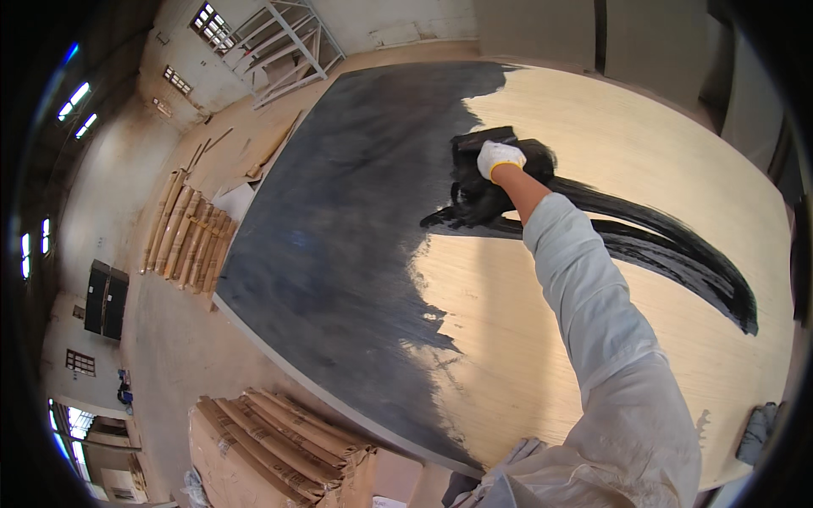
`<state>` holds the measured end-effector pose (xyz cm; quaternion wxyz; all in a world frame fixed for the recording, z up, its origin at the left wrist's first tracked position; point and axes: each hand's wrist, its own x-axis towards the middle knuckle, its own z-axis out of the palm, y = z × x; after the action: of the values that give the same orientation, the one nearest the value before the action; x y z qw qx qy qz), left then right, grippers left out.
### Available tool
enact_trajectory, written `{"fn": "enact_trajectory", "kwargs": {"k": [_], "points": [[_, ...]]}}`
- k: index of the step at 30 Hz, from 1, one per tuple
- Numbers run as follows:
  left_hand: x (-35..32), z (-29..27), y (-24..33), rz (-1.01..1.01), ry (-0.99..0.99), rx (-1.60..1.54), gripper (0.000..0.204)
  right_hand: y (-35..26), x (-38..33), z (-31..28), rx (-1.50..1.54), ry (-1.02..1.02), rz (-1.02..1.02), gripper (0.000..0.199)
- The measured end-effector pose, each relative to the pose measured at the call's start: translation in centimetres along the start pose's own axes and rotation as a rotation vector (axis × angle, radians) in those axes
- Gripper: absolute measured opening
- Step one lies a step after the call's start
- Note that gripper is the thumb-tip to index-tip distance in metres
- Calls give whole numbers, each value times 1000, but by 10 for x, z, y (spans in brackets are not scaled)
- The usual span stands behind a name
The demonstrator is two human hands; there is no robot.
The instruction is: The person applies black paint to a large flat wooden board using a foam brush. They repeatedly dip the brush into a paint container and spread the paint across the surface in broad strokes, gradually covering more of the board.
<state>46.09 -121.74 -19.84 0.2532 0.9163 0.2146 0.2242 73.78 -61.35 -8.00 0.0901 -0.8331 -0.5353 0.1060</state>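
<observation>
My right hand (501, 159), in a white knitted glove with a yellow cuff, reaches out over a large pale wooden panel (508, 339). It is closed on a dark flat-edged tool (483, 140) smeared with black; its exact kind is hard to make out. Thick wet black paint (483, 196) lies around and under the tool, and two curved black streaks (677, 241) run off to the right. Dull dark coating (339, 212) covers the panel's left part, with a ragged border. Low at the near edge, a greyish gloved-looking shape (525, 449) may be my left hand; its fingers are unclear.
Stacked brown cardboard packages (279, 440) stand by the panel's near left edge. More long wrapped bundles (188, 233) are on the floor farther left. A white metal frame (292, 46) stands beyond the far corner. A dark grey cloth-like bundle (756, 433) lies at the right edge.
</observation>
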Motion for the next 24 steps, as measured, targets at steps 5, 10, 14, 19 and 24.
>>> {"fn": "enact_trajectory", "kwargs": {"k": [5, 10, 14, 19, 24], "points": [[-7, 1, 4, -39, 10, 14, 45, 15, -77, -25, -188, -193, -254, 33], [-14, 3, 7, -41, 18, 5, 44, 118, -157, -52, -208, -184, -242, 40], [-16, 6, 3, 14, -15, -5, 41, 261, -125, -70, -106, -32, 84, 40], [-25, 12, 0, 9, -138, 109, 50, 243, -124, -74, -37, -1, 322, 36], [-37, 27, -16, 103, -37, 299, 50, 187, -110, -44, -72, -22, 53, 37]]}}
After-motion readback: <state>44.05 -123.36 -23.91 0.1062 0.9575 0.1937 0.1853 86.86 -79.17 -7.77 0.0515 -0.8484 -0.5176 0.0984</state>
